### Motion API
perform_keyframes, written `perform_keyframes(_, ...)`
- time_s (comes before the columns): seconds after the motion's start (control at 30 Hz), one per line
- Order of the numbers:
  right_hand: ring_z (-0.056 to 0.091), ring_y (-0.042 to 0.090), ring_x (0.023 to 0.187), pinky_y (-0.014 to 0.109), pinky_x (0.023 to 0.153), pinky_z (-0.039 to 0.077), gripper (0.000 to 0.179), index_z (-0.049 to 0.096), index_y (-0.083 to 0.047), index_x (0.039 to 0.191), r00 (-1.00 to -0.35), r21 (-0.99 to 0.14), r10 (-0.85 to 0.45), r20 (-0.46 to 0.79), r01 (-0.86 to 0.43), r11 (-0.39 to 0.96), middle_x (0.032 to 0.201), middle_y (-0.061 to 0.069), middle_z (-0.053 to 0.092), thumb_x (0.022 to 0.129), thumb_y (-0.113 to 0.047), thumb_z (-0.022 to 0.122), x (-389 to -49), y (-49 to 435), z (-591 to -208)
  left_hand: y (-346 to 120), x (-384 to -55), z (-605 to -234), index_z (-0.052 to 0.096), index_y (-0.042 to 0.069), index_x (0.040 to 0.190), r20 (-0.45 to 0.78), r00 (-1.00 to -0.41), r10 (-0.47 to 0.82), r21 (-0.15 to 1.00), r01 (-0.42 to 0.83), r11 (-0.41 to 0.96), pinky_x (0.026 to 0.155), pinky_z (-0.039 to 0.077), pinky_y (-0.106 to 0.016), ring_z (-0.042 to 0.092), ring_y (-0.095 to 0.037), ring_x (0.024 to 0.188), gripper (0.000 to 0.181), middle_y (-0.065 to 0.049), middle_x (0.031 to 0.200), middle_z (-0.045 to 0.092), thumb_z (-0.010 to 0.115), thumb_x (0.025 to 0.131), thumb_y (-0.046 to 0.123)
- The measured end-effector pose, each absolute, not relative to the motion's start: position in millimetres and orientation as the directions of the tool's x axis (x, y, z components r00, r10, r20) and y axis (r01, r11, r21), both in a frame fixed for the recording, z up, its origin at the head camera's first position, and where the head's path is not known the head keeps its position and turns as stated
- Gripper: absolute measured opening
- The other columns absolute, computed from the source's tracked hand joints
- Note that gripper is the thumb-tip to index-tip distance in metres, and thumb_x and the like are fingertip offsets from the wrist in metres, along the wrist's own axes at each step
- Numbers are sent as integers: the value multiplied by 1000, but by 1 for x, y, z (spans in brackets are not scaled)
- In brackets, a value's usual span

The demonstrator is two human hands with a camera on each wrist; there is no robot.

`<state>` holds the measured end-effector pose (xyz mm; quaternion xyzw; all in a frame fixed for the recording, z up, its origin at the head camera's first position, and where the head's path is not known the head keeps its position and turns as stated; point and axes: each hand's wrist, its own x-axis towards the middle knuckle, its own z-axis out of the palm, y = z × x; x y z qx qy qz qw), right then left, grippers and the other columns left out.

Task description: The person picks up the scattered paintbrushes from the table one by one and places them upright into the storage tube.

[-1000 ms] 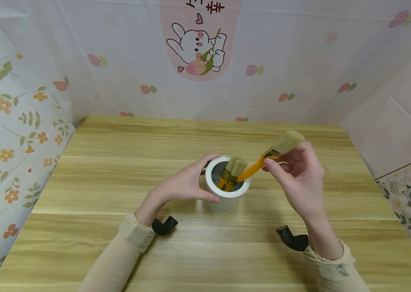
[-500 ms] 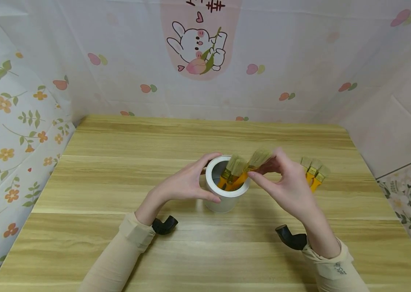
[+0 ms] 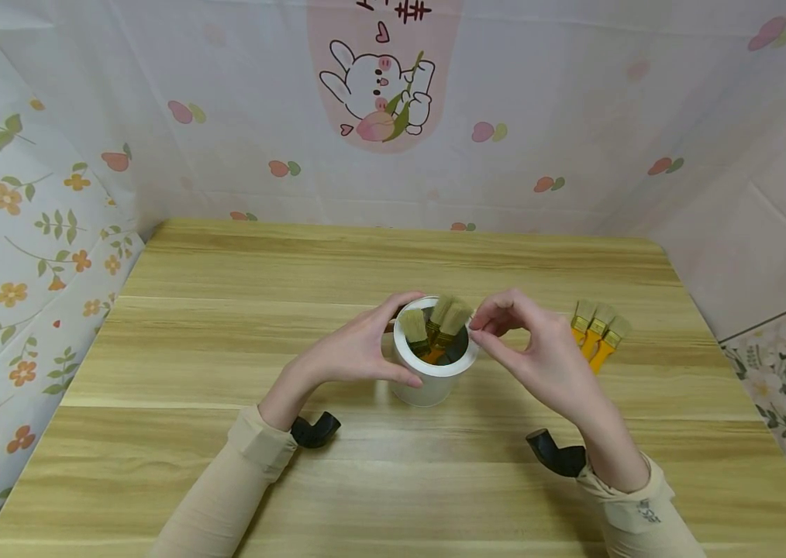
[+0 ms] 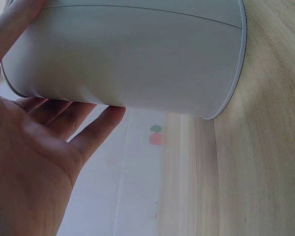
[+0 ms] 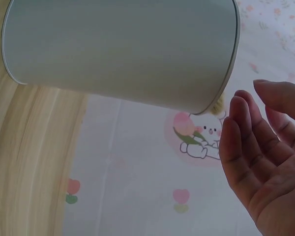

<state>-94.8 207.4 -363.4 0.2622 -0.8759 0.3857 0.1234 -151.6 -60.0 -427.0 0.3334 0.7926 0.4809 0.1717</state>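
Note:
A white round can (image 3: 428,391) stands upright on the table, with three paintbrushes (image 3: 454,316) in it, bristles up and orange handles mostly hidden inside. My left hand (image 3: 351,353) grips the can from its left side, thumb in front and fingers behind, as the left wrist view also shows along the can's wall (image 4: 137,59). At the right of the rim is my right hand (image 3: 542,353), fingers loosely bent and holding nothing. The right wrist view shows that hand (image 5: 270,162) with thumb and fingertips apart, close to the can's top edge.
Three more paintbrushes (image 3: 601,329) lie side by side on the wood-grain table (image 3: 260,271), beyond my right hand. A patterned cloth (image 3: 225,70) hangs behind the table. A black curved piece (image 3: 314,430) sits at the left wrist, another (image 3: 557,453) at the right.
My right hand has carried a paintbrush leftward, lowered it handle-first into the can and let it go. The brush now leans at the can's left side. My left hand has stayed put.

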Motion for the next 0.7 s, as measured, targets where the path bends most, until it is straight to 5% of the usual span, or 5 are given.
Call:
perform_keyframes(0.4, 63, -7, 88, 8, 77, 52, 30, 63, 0, 117, -849, -620, -175, 498, -490, 613, 97, 1, 72, 90, 5, 74, -104, 228, -357, -59, -152, -427, 26, 29, 159, 41, -721, 691, 877, 357, 321, 117, 44, -44, 51, -18, 139, 109, 4, 150, 49, 94, 74, 34)
perform_keyframes(0.7, 66, -1, 79, 9, 70, 55, 35, 57, -3, 131, -913, -723, 28, 407, -304, 620, 98, -22, 65, 98, -5, 67, -123, 270, -358, -59, -152, -427, 25, 33, 159, 31, -724, 689, 876, 352, 331, 116, 45, -46, 52, -20, 139, 109, 4, 149, 50, 94, 74, 36)
